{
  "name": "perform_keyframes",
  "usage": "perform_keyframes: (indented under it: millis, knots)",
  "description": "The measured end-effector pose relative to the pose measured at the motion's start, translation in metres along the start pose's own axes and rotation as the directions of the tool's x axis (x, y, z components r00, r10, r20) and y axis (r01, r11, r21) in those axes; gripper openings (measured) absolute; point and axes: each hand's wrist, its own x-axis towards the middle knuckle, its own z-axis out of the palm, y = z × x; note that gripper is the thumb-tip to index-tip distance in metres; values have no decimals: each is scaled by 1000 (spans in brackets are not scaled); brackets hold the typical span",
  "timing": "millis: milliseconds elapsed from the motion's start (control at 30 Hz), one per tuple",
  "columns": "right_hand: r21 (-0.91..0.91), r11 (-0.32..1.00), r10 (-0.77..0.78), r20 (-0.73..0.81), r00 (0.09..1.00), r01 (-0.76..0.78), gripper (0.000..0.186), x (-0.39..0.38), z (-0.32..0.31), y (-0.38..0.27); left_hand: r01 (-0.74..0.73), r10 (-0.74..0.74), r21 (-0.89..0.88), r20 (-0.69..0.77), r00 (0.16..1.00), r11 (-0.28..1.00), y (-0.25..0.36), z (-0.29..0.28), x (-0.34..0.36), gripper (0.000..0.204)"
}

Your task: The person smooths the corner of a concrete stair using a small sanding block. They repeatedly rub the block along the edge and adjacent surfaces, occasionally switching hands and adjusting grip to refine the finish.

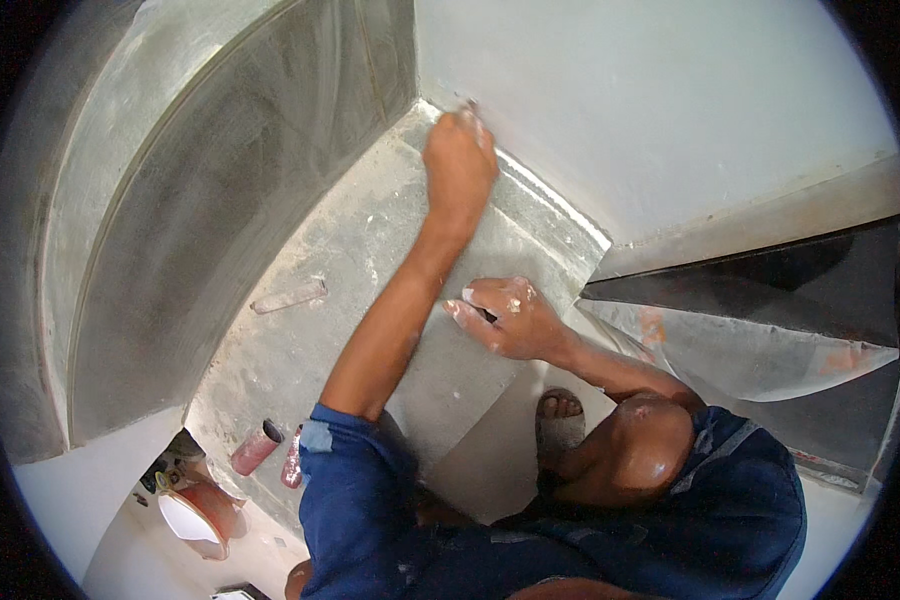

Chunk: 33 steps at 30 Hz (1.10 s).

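Observation:
My left hand (460,165) reaches to the corner where the white wall (650,100) meets the grey slab (385,230). Its fingers are closed, and a small, blurred tip shows beyond them against the foot of the wall; I cannot make out what it is. A bright white strip (550,195) runs along that joint, to the right of the hand. Nearer to me, my right hand (515,318) hovers over or rests on the slab, fingers curled toward the thumb. White, chalky smears cover its fingertips and knuckles. Whatever it may hold is hidden.
A pale tube-like piece (288,296) lies on the slab left of my forearm. Two reddish cylinders (256,447) sit near its front left, above an orange bucket (208,520). A curved grey panel (240,200) bounds the left. Black panels with translucent sheeting (760,345) stand right.

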Motion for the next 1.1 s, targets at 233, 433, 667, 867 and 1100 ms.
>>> perform_keyframes:
  millis: [233, 433, 667, 867, 1100]
  knots:
    - [25, 999, 22, -9, 1000, -22, 20, -9, -12, 3, 472, -397, -188, 333, 856, 861, 6, -20, 20, 25]
    - [-112, 992, -59, 6, 998, 59, 19, -13, 2, 2, 10, -10, -13, 6, 1000, 1000, 7, 1, -17, 26]
    - [13, 994, 104, 61, 993, -105, 24, -8, -13, -2, 323, -307, -166, 117, 945, 932, -2, -12, 15, 23]
    - [-7, 996, 90, 93, 992, -89, 25, -5, -11, -3, -68, 68, -142, -3, 998, 988, 14, -1, -24, 28]
    - [44, 992, 115, 0, 993, -115, 32, -5, -13, -7, 279, -276, -41, 71, 959, 959, -14, -6, 23, 30]
